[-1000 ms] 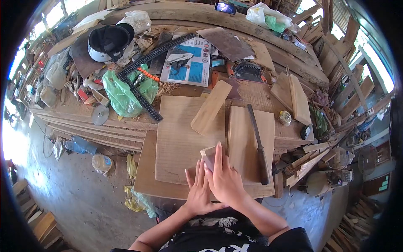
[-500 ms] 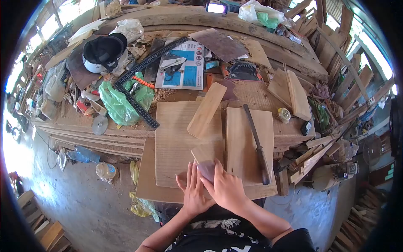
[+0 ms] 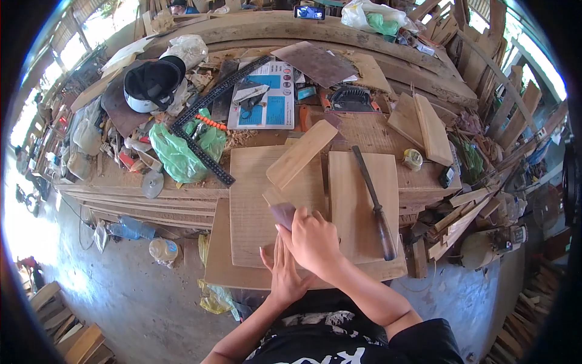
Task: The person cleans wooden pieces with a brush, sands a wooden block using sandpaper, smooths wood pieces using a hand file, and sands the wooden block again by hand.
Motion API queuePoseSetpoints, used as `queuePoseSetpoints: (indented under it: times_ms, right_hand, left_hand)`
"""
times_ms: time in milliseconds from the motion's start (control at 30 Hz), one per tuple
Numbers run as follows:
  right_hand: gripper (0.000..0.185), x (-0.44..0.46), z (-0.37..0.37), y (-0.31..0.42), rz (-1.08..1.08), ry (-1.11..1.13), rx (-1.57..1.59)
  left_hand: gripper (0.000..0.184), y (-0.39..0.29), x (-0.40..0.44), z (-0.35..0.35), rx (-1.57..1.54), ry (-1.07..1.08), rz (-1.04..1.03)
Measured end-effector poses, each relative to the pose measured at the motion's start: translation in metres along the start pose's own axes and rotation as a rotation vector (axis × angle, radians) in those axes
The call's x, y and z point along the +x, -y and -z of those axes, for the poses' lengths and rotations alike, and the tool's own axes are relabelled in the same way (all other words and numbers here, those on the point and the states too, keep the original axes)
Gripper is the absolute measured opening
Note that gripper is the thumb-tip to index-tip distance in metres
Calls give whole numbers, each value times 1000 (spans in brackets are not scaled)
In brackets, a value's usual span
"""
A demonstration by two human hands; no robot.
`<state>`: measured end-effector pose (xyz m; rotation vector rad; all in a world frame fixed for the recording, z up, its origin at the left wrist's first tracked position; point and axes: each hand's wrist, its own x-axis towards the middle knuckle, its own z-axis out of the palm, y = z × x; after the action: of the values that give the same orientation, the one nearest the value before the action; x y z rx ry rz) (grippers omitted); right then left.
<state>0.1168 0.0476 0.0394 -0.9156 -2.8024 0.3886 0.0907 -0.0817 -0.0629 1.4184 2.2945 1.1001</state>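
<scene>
My right hand [image 3: 312, 239] is closed on a folded piece of purplish-brown sandpaper [image 3: 282, 213], which covers part of a small wooden piece [image 3: 274, 197]. My left hand [image 3: 284, 273] lies just below it with fingers stretched forward on the wide wooden board [image 3: 248, 212]; its fingertips are partly hidden near the right hand. Above the hands, a separate wooden block [image 3: 302, 154] rests at a slant on the board. To the right, a file with a dark handle [image 3: 377, 215] lies across another board [image 3: 351, 224].
On the bench behind are a black carpenter's square [image 3: 203, 148], a green plastic bag [image 3: 173, 155], a helmet [image 3: 145, 91], a blue-and-white sheet [image 3: 273, 112] and a tape measure [image 3: 413, 159]. Wood offcuts [image 3: 451, 227] pile up at the right.
My right hand and the sandpaper have moved forward and slightly left along the small wooden piece. My left hand stays low on the board. The view has shifted slightly.
</scene>
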Motion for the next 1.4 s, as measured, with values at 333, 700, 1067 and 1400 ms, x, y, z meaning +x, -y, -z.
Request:
queuePoseSetpoints:
  times_ms: [333, 700, 1067, 1400]
  right_hand:
    - [47, -59, 7, -3, -10, -35, 5]
    - [50, -41, -2, 8, 25, -14, 19]
    - [54, 31, 3, 18, -111, 1, 68]
    - [54, -44, 6, 10, -97, 45, 57]
  left_hand:
    - [105, 6, -5, -9, 150, 23, -39]
    - [108, 9, -14, -10, 102, 86, -89]
    - [134, 9, -7, -4, -5, 114, -41]
    - [114, 8, -4, -9, 136, 242, 31]
